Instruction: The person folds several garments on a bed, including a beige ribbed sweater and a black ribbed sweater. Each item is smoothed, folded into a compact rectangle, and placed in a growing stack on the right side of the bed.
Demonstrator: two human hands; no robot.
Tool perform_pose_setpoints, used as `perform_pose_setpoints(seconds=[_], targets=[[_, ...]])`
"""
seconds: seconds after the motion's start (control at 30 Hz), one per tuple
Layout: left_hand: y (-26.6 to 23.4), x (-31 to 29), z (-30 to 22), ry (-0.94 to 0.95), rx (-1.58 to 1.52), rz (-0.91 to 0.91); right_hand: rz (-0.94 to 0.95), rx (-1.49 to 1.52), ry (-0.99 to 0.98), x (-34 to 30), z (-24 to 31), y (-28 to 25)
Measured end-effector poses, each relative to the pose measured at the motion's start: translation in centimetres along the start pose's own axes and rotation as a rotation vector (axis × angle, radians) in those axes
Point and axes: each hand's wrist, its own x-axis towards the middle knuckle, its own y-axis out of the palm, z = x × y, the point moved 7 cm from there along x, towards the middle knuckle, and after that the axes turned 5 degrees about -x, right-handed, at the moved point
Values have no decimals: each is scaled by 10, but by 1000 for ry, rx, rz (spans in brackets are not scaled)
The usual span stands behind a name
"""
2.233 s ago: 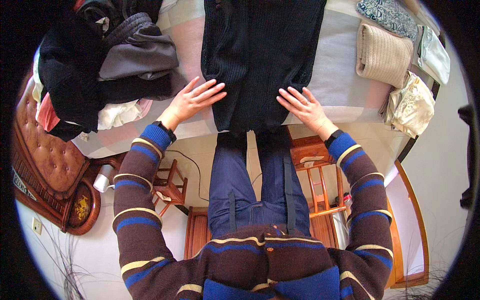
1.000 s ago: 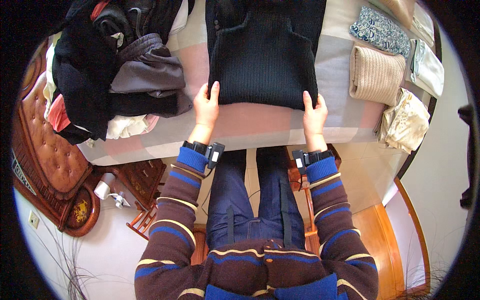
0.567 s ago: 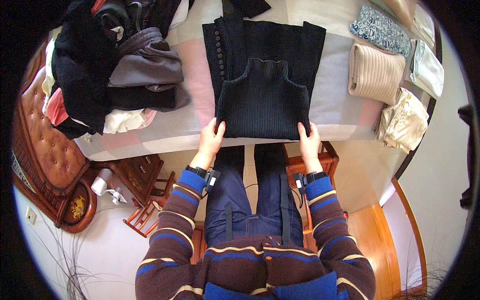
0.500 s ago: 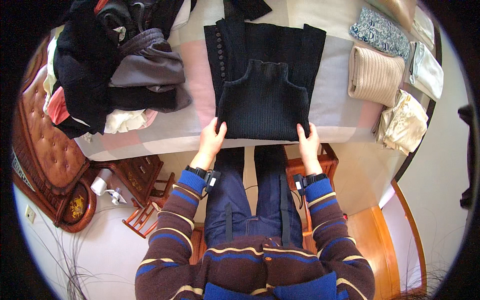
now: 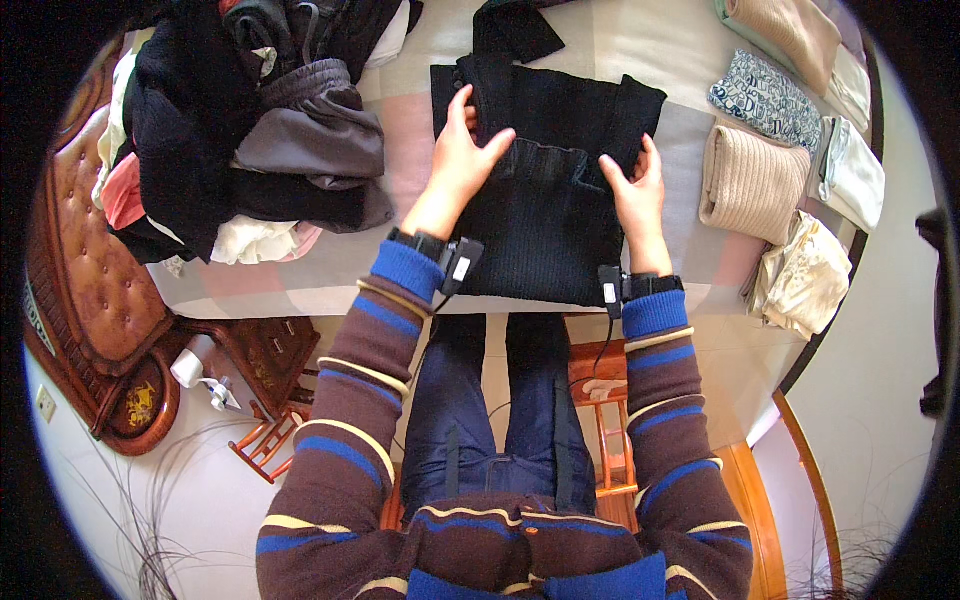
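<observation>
A black ribbed knit top (image 5: 555, 235) lies flat on the bed in front of me, its neck edge pointing away. Beneath it, a wider spread of black knit fabric (image 5: 560, 95) extends farther back. My left hand (image 5: 462, 165) is over the left border of these garments, thumb and fingers apart. On the opposite side, my right hand (image 5: 640, 195) is beside the top's upper right corner, thumb spread from the fingers. Neither hand appears to grip cloth, though some left fingertips are partly hidden.
To the left is a heap of loose clothes, including grey shorts (image 5: 315, 135). Folded garments line the right: a beige ribbed knit (image 5: 755, 180), a patterned blue-white piece (image 5: 765, 92) and shiny cream cloth (image 5: 805, 275). A wooden chair (image 5: 600, 400) stands below the bed edge.
Both hands have let go of the top's near corners and moved away from me, up along its sides. The top now lies flat, slightly lower in view.
</observation>
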Motion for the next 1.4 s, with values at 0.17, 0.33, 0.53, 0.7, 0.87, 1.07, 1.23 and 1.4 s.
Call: perform_pose_setpoints(seconds=[0.17,0.33,0.53,0.7,0.87,1.07,1.23,1.4], targets=[[7,20,11,-96,-368,202,71,373,47,19,-4,4],[-6,21,-19,215,138,73,64,50,13,29,7,0],[-57,-31,-34,336,497,-305,-125,-338,-372,-8,39,-40],[-35,-79,6,-55,240,42,55,-135,-66,-38,4,-33],[-20,-66,10,95,65,27,348,-182,-182,-40,9,-2],[-29,-44,10,135,52,-38,169,-203,-251,-25,20,-8],[-24,-43,-4,222,343,-54,142,-404,-248,-18,25,-4],[-56,-92,-7,542,457,35,32,-582,-565,-58,32,-58]])
